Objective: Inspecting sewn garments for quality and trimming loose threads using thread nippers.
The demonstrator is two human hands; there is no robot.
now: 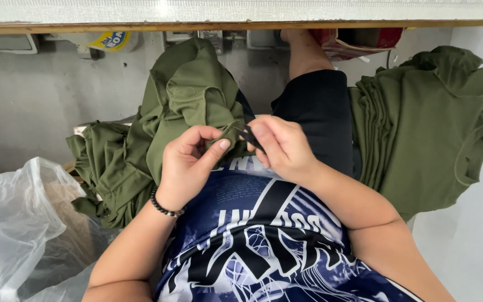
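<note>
Left hand (188,162) fingers are pinching the green garment (188,95) fabric; right hand (283,148) fingers are gripping small black clippers (250,136) (partly hidden). Stacked green garments (426,123) lying at 3 o'clock.

Lying under the bench (241,25) edge, left of centre: a rounded white package with a yellow and blue label (109,40). Sitting under the bench to the right: a red pack (359,42). Bulging far below the bench, lower left: a clear plastic bag (15,223).
</note>
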